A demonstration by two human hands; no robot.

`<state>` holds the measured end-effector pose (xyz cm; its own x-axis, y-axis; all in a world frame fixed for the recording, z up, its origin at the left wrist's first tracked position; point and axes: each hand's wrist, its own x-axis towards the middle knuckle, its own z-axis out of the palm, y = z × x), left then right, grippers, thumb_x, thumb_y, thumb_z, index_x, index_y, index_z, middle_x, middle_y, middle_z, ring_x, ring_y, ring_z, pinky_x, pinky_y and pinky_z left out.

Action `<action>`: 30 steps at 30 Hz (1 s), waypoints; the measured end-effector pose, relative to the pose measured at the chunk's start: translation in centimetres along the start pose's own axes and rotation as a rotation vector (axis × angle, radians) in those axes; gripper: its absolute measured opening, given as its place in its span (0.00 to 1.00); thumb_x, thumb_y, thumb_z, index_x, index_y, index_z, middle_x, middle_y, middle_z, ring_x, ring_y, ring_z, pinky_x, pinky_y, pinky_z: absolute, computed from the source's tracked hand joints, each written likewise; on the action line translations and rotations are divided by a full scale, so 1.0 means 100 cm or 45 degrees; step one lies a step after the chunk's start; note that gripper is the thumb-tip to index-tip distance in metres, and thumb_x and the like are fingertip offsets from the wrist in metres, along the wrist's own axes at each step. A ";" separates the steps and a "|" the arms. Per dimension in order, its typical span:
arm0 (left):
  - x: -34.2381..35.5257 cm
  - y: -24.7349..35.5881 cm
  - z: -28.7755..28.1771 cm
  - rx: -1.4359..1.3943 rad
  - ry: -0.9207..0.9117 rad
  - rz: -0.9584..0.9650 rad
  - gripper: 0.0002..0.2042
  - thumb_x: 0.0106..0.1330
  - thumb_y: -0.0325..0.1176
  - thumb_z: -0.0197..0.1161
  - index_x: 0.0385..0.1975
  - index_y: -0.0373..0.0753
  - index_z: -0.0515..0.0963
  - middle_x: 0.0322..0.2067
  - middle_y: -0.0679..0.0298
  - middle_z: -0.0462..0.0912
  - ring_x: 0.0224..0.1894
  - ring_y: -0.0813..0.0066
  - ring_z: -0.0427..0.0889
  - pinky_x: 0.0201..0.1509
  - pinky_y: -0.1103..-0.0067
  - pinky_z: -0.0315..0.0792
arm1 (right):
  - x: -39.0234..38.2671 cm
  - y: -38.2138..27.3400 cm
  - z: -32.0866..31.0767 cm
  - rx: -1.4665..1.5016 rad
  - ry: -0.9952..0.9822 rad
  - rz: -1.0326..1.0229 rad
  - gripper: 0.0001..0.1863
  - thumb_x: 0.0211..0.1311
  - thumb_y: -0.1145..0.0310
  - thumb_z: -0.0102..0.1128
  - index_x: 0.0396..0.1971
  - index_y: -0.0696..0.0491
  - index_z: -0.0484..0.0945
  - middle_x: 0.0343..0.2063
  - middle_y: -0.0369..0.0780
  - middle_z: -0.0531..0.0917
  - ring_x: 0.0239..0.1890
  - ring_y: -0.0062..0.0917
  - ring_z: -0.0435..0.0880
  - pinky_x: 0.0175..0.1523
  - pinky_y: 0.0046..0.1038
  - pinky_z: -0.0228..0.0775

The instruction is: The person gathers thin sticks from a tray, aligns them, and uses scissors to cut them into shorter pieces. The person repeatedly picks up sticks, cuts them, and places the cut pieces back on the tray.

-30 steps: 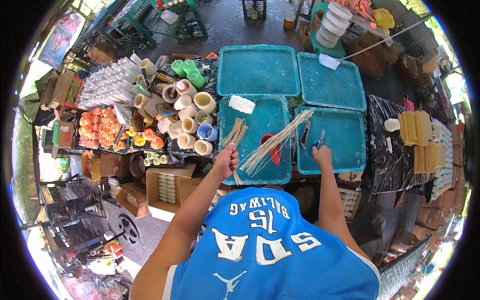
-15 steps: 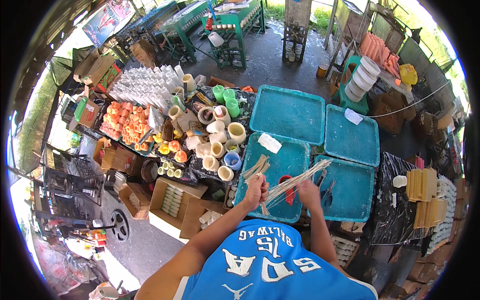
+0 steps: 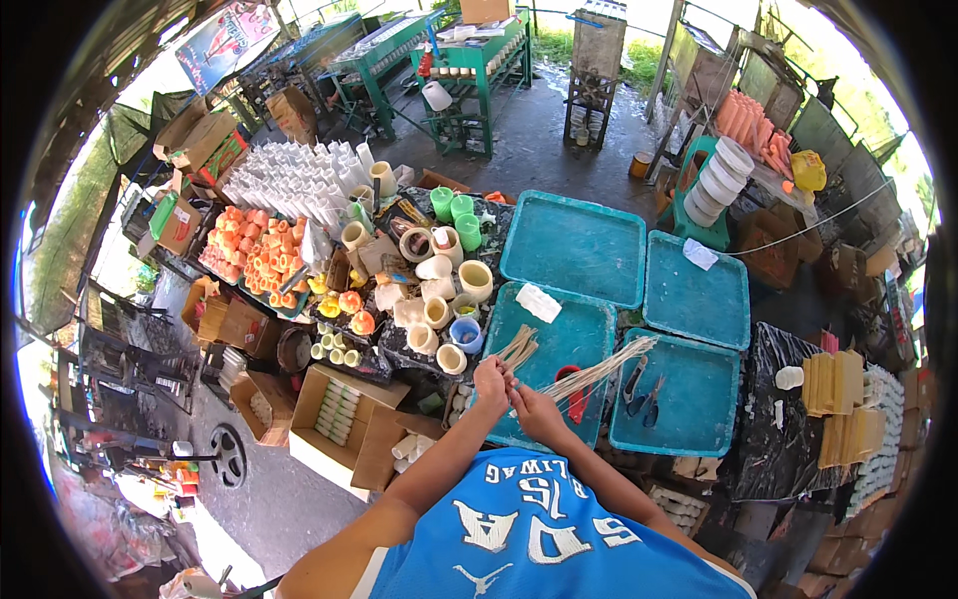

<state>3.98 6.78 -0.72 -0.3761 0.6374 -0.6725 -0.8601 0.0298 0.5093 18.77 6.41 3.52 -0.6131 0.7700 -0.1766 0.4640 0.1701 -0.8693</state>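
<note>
My left hand (image 3: 491, 377) is closed around a few short tan sticks (image 3: 519, 347) that fan out over the near-left teal tray (image 3: 574, 329). My right hand (image 3: 536, 405) sits right against it and grips the near end of a bundle of long thin pale sticks (image 3: 599, 369). The bundle slants up to the right across the tray's edge. Red-handled scissors (image 3: 577, 395) lie on the tray under the bundle. Both forearms reach over my blue shirt.
Three more teal trays stand around, one (image 3: 689, 404) holding small hand tools (image 3: 641, 384). Cups and moulds (image 3: 439, 299) crowd the bench to the left, with orange candles (image 3: 261, 255) beyond. Yellow blocks (image 3: 838, 384) are stacked at right. Cardboard boxes (image 3: 334, 419) sit below the bench.
My right hand has moved left from the tools on the right tray to meet my left hand at the long bundle. The view has swung, showing more of the left side.
</note>
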 end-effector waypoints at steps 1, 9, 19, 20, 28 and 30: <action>0.005 0.002 0.001 0.009 0.082 -0.019 0.19 0.82 0.48 0.49 0.27 0.47 0.65 0.20 0.71 0.61 0.16 0.77 0.56 0.23 0.73 0.58 | -0.001 -0.003 0.001 -0.054 -0.019 0.003 0.20 0.83 0.54 0.48 0.38 0.57 0.77 0.31 0.58 0.85 0.38 0.59 0.83 0.42 0.55 0.71; 0.026 0.033 -0.008 -0.071 -0.043 -0.441 0.17 0.78 0.45 0.46 0.24 0.49 0.61 0.15 0.73 0.51 0.13 0.75 0.50 0.19 0.72 0.47 | -0.004 0.003 0.004 -0.068 -0.128 -0.035 0.19 0.83 0.56 0.46 0.39 0.58 0.76 0.34 0.60 0.84 0.40 0.62 0.82 0.45 0.57 0.70; -0.007 -0.001 -0.010 0.556 -0.373 -0.334 0.14 0.85 0.41 0.50 0.53 0.35 0.74 0.40 0.58 0.84 0.44 0.65 0.86 0.53 0.73 0.79 | -0.004 0.044 0.029 0.323 0.159 0.193 0.19 0.84 0.58 0.47 0.41 0.60 0.77 0.31 0.49 0.83 0.36 0.43 0.84 0.43 0.42 0.73; -0.010 -0.006 -0.013 0.697 -0.466 -0.335 0.14 0.85 0.38 0.50 0.55 0.34 0.74 0.41 0.57 0.85 0.47 0.62 0.87 0.55 0.72 0.79 | -0.001 0.045 0.030 0.355 0.136 0.203 0.19 0.84 0.58 0.48 0.41 0.60 0.76 0.31 0.48 0.83 0.37 0.42 0.85 0.43 0.41 0.74; 0.083 -0.003 -0.005 2.225 -0.497 0.902 0.11 0.79 0.37 0.54 0.47 0.33 0.75 0.39 0.49 0.83 0.40 0.46 0.85 0.47 0.58 0.79 | -0.028 0.045 0.014 0.231 0.037 0.298 0.22 0.76 0.53 0.60 0.51 0.58 0.81 0.39 0.51 0.90 0.45 0.44 0.90 0.52 0.43 0.79; 0.107 -0.010 -0.010 2.391 -0.428 1.086 0.15 0.77 0.39 0.57 0.49 0.32 0.73 0.48 0.44 0.80 0.47 0.40 0.82 0.50 0.55 0.79 | -0.038 0.044 -0.002 0.273 0.002 0.420 0.21 0.76 0.53 0.61 0.52 0.58 0.81 0.40 0.51 0.90 0.46 0.44 0.90 0.53 0.42 0.79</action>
<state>0.43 12.80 -9.00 -0.1491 0.9881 -0.0390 0.8431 0.1476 0.5171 23.25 4.40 0.48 -0.4526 0.7627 -0.4619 0.4915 -0.2188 -0.8429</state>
